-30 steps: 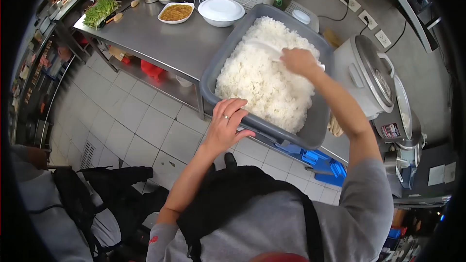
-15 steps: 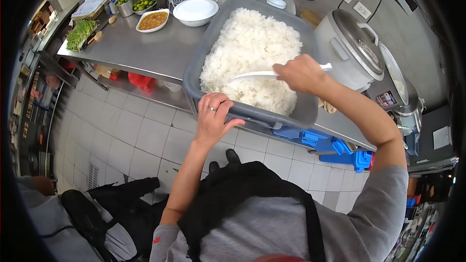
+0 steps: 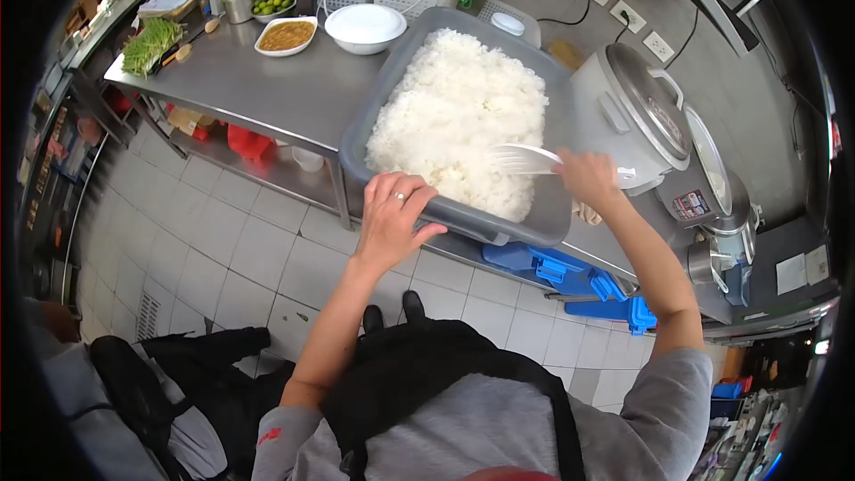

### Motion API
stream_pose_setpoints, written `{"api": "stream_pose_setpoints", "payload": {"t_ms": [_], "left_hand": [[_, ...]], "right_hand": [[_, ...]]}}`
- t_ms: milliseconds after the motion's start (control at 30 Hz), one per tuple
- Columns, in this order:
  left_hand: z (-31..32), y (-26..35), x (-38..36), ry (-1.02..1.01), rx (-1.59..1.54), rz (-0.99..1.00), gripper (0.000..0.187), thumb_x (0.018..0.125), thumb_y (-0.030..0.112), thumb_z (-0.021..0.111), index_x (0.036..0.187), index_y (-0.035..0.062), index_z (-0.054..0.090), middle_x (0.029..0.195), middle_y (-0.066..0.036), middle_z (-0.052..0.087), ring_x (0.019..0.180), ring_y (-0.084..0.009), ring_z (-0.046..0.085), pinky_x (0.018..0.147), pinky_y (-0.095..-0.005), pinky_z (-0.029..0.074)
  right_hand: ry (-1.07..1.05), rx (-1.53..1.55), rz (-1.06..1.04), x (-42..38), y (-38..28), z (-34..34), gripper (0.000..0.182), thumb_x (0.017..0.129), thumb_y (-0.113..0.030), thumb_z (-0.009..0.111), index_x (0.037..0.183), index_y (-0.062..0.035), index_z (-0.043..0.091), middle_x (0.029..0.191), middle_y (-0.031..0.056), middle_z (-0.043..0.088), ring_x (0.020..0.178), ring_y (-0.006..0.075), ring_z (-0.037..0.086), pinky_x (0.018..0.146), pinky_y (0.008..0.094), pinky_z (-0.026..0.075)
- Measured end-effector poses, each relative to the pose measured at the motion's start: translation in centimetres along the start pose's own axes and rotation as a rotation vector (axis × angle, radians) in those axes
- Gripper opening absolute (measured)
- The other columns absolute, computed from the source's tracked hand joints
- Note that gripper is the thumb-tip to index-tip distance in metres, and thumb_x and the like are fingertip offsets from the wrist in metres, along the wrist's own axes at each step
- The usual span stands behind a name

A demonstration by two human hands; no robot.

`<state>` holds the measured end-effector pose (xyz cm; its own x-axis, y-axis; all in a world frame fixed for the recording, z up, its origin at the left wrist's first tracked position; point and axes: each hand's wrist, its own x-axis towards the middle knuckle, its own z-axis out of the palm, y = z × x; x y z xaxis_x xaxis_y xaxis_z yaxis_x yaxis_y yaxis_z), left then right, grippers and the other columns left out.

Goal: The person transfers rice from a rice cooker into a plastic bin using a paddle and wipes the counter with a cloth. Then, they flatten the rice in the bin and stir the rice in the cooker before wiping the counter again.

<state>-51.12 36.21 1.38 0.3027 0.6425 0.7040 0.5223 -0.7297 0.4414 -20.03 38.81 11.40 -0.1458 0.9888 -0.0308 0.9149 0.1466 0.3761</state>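
A large grey tub [image 3: 365, 125] full of cooked white rice [image 3: 463, 107] stands at the front edge of the steel table. My right hand [image 3: 588, 178] is closed around the handle of a white slotted serving spoon [image 3: 524, 158]. Its head lies against the rice near the tub's right side, and the handle end sticks out past my fist. My left hand [image 3: 394, 214] grips the tub's near left rim, fingers over the edge and thumb along the outside.
Right of the tub stands a big rice cooker [image 3: 623, 116]. On the steel table [image 3: 267, 80] are a lidded white bowl [image 3: 365, 27], a dish of brown food [image 3: 286, 36], limes [image 3: 272, 4] and cut greens [image 3: 151, 46]. Blue containers [image 3: 570, 276] sit below. Another person [image 3: 134, 410] is at lower left.
My right hand has moved right with the spoon, whose slotted head now shows at the right side of the rice. My left hand stays on the rim. The view has shifted slightly.
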Motion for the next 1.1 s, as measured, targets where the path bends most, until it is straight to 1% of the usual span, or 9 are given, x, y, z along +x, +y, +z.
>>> {"api": "stream_pose_setpoints", "payload": {"t_ms": [133, 300, 400, 467, 567, 767, 867, 1000, 1100], "left_hand": [[-0.2, 0.4, 0.6, -0.029, 0.023, -0.03, 0.052, 0.053, 0.039, 0.075, 0.092, 0.0098, 0.058, 0.095, -0.004, 0.052, 0.094, -0.0263, 0.044, 0.087, -0.0411, 0.029], [0.0, 1.0, 1.0, -0.047, 0.069, -0.044, 0.051, 0.051, 0.04, 0.075, 0.089, 0.011, 0.06, 0.094, -0.003, 0.051, 0.094, -0.0247, 0.044, 0.085, -0.0394, 0.03], [0.1, 1.0, 1.1, -0.04, 0.08, -0.056, 0.05, 0.051, 0.039, 0.076, 0.089, 0.0119, 0.06, 0.093, -0.002, 0.051, 0.093, -0.0244, 0.044, 0.085, -0.0395, 0.03], [-0.3, 1.1, 1.3, -0.045, 0.069, -0.066, 0.049, 0.051, 0.038, 0.076, 0.089, 0.0123, 0.06, 0.092, -0.002, 0.051, 0.092, -0.0242, 0.044, 0.084, -0.0396, 0.03], [-0.4, 1.1, 1.5, -0.07, 0.076, -0.075, 0.049, 0.051, 0.038, 0.076, 0.089, 0.0125, 0.06, 0.092, -0.002, 0.051, 0.091, -0.024, 0.045, 0.084, -0.0398, 0.03], [0.1, 0.9, 1.3, -0.048, 0.069, -0.083, 0.05, 0.05, 0.039, 0.075, 0.089, 0.0123, 0.059, 0.092, -0.001, 0.052, 0.091, -0.0241, 0.045, 0.083, -0.0396, 0.03], [-0.2, 1.2, 1.4, -0.067, 0.066, -0.098, 0.049, 0.052, 0.04, 0.074, 0.09, 0.0119, 0.059, 0.094, -0.002, 0.051, 0.091, -0.0248, 0.045, 0.084, -0.0404, 0.03], [0.2, 1.4, 0.7, -0.046, 0.101, -0.105, 0.051, 0.053, 0.04, 0.074, 0.093, 0.0104, 0.06, 0.097, -0.004, 0.052, 0.097, -0.0267, 0.045, 0.09, -0.0448, 0.031], [0.5, 1.4, 0.0, -0.021, 0.128, -0.13, 0.054, 0.054, 0.038, 0.074, 0.097, 0.009, 0.06, 0.105, -0.006, 0.051, 0.106, -0.0295, 0.043, 0.094, -0.0486, 0.03]], "right_hand": [[-0.006, -0.015, 0.006, -1.1, 0.0, -4.7, 0.021, 0.082, -0.032, 0.054, 0.087, -0.0111, 0.056, 0.067, 0.0122, 0.062, 0.067, 0.0314, 0.062, 0.06, 0.0411, 0.047], [0.116, 0.029, 0.138, 5.3, 4.4, 3.9, 0.021, 0.082, -0.031, 0.054, 0.09, -0.0118, 0.057, 0.07, 0.011, 0.063, 0.071, 0.0297, 0.062, 0.063, 0.042, 0.046], [0.174, -0.025, 0.131, 10.9, 6.6, 3.3, 0.021, 0.082, -0.03, 0.055, 0.092, -0.0126, 0.057, 0.073, 0.0111, 0.063, 0.072, 0.03, 0.062, 0.063, 0.0422, 0.046], [0.153, -0.053, 0.098, 11.9, 6.4, 2.9, 0.021, 0.082, -0.031, 0.054, 0.093, -0.0131, 0.058, 0.074, 0.0114, 0.063, 0.073, 0.0302, 0.062, 0.064, 0.0422, 0.046], [0.103, -0.057, 0.034, 11.9, 5.5, -1.9, 0.021, 0.082, -0.033, 0.054, 0.089, -0.0141, 0.061, 0.077, 0.011, 0.064, 0.074, 0.0293, 0.063, 0.065, 0.0418, 0.047], [0.221, -0.02, 0.026, 20.2, 3.7, 4.5, 0.023, 0.081, -0.036, 0.055, 0.086, -0.0147, 0.063, 0.08, 0.0078, 0.065, 0.077, 0.0259, 0.064, 0.067, 0.0386, 0.048], [0.162, -0.155, 0.002, 21.0, 3.5, -0.1, 0.024, 0.081, -0.036, 0.055, 0.088, -0.0157, 0.066, 0.084, 0.0072, 0.065, 0.081, 0.0248, 0.064, 0.068, 0.0374, 0.049], [0.24, -0.127, 0.029, 20.3, 4.0, -5.2, 0.023, 0.082, -0.035, 0.055, 0.087, -0.0156, 0.067, 0.085, 0.0074, 0.066, 0.084, 0.0242, 0.063, 0.07, 0.0362, 0.049], [0.163, -0.266, -0.045, 21.7, 3.5, -0.2, 0.021, 0.083, -0.032, 0.054, 0.087, -0.0162, 0.067, 0.084, 0.0068, 0.066, 0.084, 0.0234, 0.064, 0.07, 0.0361, 0.049]]}}
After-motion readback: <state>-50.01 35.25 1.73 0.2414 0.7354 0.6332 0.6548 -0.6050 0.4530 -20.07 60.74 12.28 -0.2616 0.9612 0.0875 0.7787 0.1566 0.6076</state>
